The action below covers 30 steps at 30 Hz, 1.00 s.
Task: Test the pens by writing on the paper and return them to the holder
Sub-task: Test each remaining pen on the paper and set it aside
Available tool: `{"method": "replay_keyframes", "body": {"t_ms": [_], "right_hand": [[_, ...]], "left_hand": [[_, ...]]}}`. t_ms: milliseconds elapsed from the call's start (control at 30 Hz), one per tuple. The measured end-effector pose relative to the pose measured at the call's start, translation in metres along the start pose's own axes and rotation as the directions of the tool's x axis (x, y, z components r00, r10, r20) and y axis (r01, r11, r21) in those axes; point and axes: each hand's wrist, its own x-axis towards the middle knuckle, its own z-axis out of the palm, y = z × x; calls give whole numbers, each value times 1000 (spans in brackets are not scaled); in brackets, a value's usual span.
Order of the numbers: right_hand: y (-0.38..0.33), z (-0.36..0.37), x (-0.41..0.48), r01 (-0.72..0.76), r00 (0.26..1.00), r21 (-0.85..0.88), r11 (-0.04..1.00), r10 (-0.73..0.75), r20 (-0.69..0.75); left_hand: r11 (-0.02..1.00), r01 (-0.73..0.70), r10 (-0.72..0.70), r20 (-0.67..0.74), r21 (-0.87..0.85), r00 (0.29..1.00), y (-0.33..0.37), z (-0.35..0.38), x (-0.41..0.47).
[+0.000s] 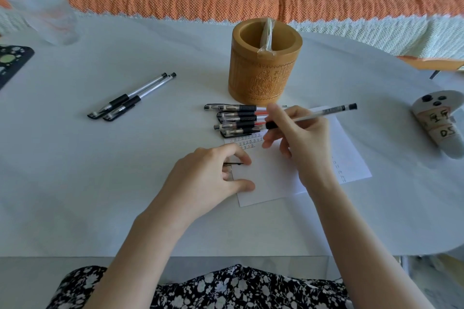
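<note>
Pinching the gel pen (pixel 313 114) at its black grip, the right hand (pixel 301 138) holds it nearly level above the paper (pixel 271 178), tip leftward, tail up-right, the bamboo holder (pixel 263 78) standing just beyond (the left hand (pixel 206 178) pinches what seems its cap (pixel 233 163)).

The white tabletop (pixel 125 183) fills the middle of the frame, its right end rounded. At upper centre stands a carved bamboo holder (pixel 263 70). Just below it, a row of capped pens (pixel 238 116) lies side by side, the lowest overlapping the top edge of a sheet of paper (pixel 271 178) that bears rows of small written marks. Left of centre, two more pens (pixel 129 101) lie slanted, touching each other. A blurred clear glass (pixel 50 20) stands at upper left, with a dark flat object (pixel 12 63) at the left edge below it. A grey-white object (pixel 439 123) with taped labels lies at the right edge.
</note>
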Motion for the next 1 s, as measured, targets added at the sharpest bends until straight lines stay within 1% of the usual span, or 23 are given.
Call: {"method": "replay_keyframes", "body": {"t_ms": [100, 233, 433, 733, 1000], "right_hand": [[4, 0, 0, 11, 998, -94, 996, -16, -58], [9, 2, 1, 13, 995, -200, 980, -34, -98], [16, 8, 2, 66, 984, -299, 952, -112, -141], [21, 12, 2, 100, 977, -337, 936, -157, -145], [22, 12, 2, 85, 981, -327, 941, -137, -140]], "left_hand": [[1000, 17, -17, 4, 12, 1000, 0, 0, 0], [1000, 23, -23, 5, 10, 1000, 1, 0, -1], [1000, 20, -20, -9, 15, 1000, 1, 0, -1], [1000, 6, -6, -15, -2, 1000, 1, 2, -1], [1000, -8, 8, -12, 1, 1000, -1, 3, 0]]}}
